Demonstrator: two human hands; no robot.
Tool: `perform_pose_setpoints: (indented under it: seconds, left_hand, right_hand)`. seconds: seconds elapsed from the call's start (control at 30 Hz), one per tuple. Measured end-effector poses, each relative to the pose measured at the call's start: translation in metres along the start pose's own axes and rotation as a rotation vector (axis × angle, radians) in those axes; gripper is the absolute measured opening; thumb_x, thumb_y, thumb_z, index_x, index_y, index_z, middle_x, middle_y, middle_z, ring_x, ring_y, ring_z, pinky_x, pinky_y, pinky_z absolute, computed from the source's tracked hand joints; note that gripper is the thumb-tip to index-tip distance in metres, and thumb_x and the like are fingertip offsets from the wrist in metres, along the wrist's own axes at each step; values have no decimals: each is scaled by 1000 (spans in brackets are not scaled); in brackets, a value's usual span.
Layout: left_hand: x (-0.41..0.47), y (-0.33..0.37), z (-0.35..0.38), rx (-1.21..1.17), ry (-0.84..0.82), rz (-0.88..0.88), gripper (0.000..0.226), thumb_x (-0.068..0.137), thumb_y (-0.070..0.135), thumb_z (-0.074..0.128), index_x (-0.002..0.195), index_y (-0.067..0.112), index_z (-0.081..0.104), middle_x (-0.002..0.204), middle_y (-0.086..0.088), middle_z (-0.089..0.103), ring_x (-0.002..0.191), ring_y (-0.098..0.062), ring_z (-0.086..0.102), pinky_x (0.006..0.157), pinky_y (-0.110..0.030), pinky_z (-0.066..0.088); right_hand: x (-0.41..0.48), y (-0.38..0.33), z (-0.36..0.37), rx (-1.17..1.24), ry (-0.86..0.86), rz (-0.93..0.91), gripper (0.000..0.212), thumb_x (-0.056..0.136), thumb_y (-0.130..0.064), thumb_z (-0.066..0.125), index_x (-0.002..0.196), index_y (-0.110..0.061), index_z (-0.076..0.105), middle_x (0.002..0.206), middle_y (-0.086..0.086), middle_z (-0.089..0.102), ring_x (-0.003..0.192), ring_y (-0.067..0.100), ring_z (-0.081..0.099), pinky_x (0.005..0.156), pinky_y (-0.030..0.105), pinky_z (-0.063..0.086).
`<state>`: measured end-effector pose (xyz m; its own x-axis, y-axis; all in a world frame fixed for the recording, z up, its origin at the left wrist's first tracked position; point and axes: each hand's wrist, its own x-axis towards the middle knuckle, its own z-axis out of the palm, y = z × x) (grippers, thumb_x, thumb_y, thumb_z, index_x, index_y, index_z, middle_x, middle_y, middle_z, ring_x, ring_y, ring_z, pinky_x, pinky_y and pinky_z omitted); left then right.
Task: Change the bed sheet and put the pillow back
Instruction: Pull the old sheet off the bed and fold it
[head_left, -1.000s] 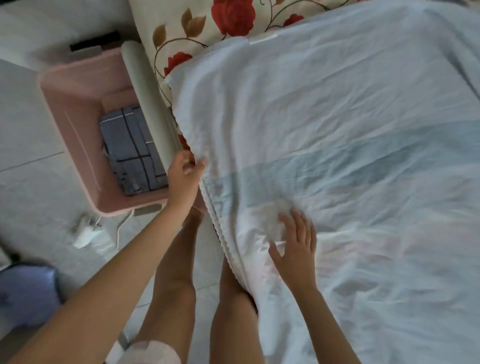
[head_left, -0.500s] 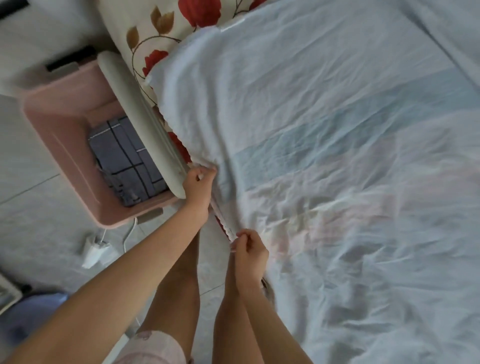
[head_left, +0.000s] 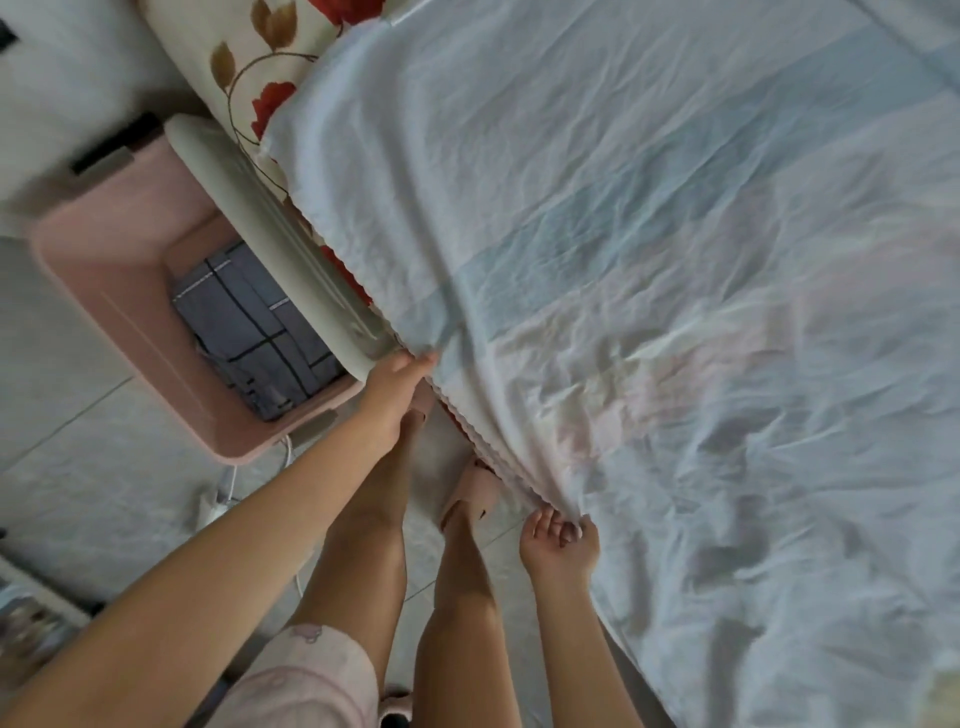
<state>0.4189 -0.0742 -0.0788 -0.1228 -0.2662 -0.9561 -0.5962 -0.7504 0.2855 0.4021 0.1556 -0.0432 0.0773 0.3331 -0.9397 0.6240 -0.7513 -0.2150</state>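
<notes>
Stood at bed side. Pinched scalloped edge of sheet (head_left: 623, 249) with left hand (head_left: 400, 371), thumb and fingers closed on cloth just beside end of rail (head_left: 270, 244). Clamped right hand (head_left: 558, 540) on same edge nearer body, fingers curled round a bunch of it. Held edge stretched between both, over bed side. Got sheet laid across most of mattress (head_left: 244, 57), wrinkled, not smoothed; left floral corner bare at top left. Judged about mid-task: spreading done, edge probably being pulled down or tucked; smoothing, that corner and far sides left. Saw no pillow, so put-back not done as far as shown. Noted dark checked cloth (head_left: 260, 332) folded in basket (head_left: 104, 291) on floor against rail, maybe old sheet, could not tell. Spotted charger (head_left: 210, 506) on floor near basket.
</notes>
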Motion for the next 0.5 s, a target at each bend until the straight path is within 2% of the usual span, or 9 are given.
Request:
perform_pose_setpoints:
  seconds: [0.1,0.17,0.2,0.3,0.37,0.43,0.5]
  left_hand:
    - [2,-10,-4,-34,72,45,6,97,26,52,93,23,54,89,2,50,77,-9,48,74,-26,44]
    - [6,-13,-3,-3,100,93,8,98,27,50,103,20,53,100,-1,55,87,-13,53,82,-28,47]
    - [7,-15,0,2,112,121,11,99,26,49,106,19,52,105,-4,56,93,-15,55,84,-28,48]
    - [-3,-34,19,-52,71,156,12,98,28,49,108,21,51,110,-3,60,98,-16,60,86,-31,50]
    - [-15,-63,38,-65,-5,138,24,94,34,56,115,23,52,112,-1,63,101,-18,61,89,-34,50]
    - [-27,-103,59,-53,-25,123,34,91,36,60,121,22,54,117,-2,62,106,-21,60,88,-33,50]
    - [-42,-146,79,-51,-4,135,22,93,33,59,112,21,56,113,-2,62,106,-19,59,83,-29,50]
  right_hand:
    - [7,-15,-17,73,12,82,23,93,-22,55,72,-13,51,49,0,51,59,11,50,72,17,45]
    - [15,-23,-34,44,39,136,6,90,-17,58,86,-13,56,64,0,53,60,11,48,64,15,42]
    - [20,-27,-46,23,59,141,5,87,-15,59,91,-14,55,72,-1,51,60,11,46,58,16,39]
    - [43,-46,-83,107,65,135,25,76,-8,65,87,-22,47,75,-4,44,58,9,40,48,23,33]
    - [53,-68,-112,180,35,127,21,77,-15,65,82,-21,46,70,-6,39,56,8,35,50,20,28]
    - [64,-96,-141,258,42,127,15,85,-27,63,89,-19,50,74,-6,41,60,8,37,54,17,29]
    - [74,-123,-169,332,3,128,22,85,-30,63,100,-17,53,82,-4,44,68,9,41,60,17,34]
